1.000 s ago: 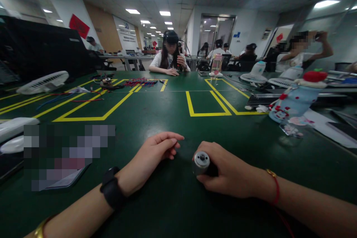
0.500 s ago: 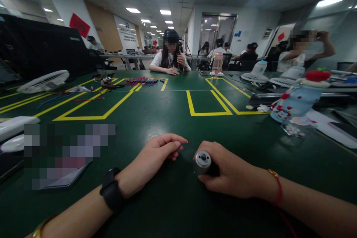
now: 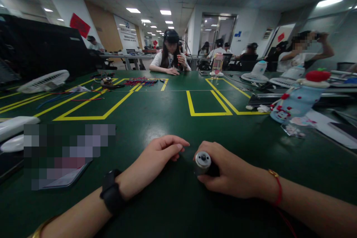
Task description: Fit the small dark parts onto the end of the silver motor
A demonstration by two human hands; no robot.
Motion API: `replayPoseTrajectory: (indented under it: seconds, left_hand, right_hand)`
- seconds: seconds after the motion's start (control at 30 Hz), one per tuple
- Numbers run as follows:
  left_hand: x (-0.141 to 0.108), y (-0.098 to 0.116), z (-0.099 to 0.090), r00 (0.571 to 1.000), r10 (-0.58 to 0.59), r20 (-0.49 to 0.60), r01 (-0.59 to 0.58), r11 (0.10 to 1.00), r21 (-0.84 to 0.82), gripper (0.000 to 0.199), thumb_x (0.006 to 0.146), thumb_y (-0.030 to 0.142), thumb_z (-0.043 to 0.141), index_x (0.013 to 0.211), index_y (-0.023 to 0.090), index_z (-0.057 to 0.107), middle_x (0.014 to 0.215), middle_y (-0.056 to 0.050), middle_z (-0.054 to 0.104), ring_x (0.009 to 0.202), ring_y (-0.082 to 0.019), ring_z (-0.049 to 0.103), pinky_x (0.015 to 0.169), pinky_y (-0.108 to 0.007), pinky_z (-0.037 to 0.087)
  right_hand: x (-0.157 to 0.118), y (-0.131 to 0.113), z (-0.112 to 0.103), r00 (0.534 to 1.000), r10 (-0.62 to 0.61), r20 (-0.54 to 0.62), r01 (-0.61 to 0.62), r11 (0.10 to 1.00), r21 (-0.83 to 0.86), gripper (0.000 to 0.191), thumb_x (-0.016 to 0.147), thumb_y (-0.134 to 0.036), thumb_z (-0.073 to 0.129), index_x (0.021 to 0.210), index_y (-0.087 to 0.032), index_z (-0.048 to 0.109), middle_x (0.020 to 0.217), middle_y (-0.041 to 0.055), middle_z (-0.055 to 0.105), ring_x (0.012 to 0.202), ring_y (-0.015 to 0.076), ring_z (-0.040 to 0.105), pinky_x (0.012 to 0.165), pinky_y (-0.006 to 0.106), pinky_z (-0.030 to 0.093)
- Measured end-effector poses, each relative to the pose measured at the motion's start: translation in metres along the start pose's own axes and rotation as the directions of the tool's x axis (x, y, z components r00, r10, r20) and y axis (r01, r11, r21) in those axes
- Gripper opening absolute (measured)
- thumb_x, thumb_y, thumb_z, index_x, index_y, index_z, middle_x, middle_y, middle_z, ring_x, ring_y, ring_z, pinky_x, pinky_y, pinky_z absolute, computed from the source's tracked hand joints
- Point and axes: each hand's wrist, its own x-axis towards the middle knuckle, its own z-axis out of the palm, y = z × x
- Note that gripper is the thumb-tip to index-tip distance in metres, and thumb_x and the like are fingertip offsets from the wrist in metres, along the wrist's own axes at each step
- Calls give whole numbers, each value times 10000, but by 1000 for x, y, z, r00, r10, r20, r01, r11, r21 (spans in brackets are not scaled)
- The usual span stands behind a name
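A small silver electric motor (image 3: 203,160) stands upright with its shaft end facing up, near the middle of the green table (image 3: 156,215). My right hand (image 3: 223,169) is closed round its side, fingers behind and thumb in front. The motor's lower body is dark and partly hidden by the hand. To the left of the motor, my left hand (image 3: 163,150) holds nothing; its index finger reaches out toward the motor without touching it, and the other fingers curl loosely. A black watch (image 3: 112,191) is on the left wrist.
Yellow tape (image 3: 192,104) marks boxes on the table. Red and blue wires (image 3: 143,81) lie in a pile farther back. A blue bottle (image 3: 298,100) stands at right, a phone-like flat object (image 3: 67,176) at left. A person (image 3: 170,54) sits across the table; white fans (image 3: 255,73) stand right.
My left hand has shifted very slightly to the right, toward the motor. My right hand and the motor stay in place.
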Motion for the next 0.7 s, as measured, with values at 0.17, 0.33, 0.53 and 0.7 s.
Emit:
replayPoseTrajectory:
  seconds: [0.17, 0.33, 0.53, 0.7]
  left_hand:
    - [-4, 1, 3, 986, 156, 57, -162, 979, 124, 232, 920, 337, 567, 1064, 233, 715, 954, -29, 669, 849, -184, 585, 767, -292, 432]
    - [-10, 13, 14, 952, 289, 103, -306, 923, 235, 224, 925, 353, 583, 1057, 268, 743, 1002, -41, 626, 901, -202, 584, 785, -303, 441]
    - [-13, 20, 23, 953, 278, 118, -301, 907, 294, 175, 889, 310, 638, 1021, 262, 742, 961, -29, 627, 776, -165, 565, 638, -257, 410]
    - [-12, 16, 27, 961, 261, 87, -275, 936, 222, 156, 878, 319, 647, 967, 236, 743, 935, -35, 626, 805, -183, 577, 705, -291, 446]
  right_hand:
    - [2, -1, 1, 1000, -7, -5, 7, 1000, -17, 256, 734, -173, 670, 949, -200, 535, 943, 21, 570, 799, 173, 491, 744, 321, 375]
    - [2, 0, 5, 1000, -1, -12, 0, 997, -73, 292, 749, -239, 675, 1001, -191, 535, 936, 34, 567, 793, 188, 489, 723, 329, 376]
    - [3, -1, 5, 1000, -17, -7, 16, 996, -90, 281, 764, -233, 655, 1021, -187, 550, 956, 50, 566, 825, 202, 495, 747, 343, 381]
    - [3, 0, 5, 1000, -6, -5, 6, 995, -100, 263, 755, -243, 661, 982, -183, 542, 938, 44, 569, 805, 194, 494, 732, 342, 378]
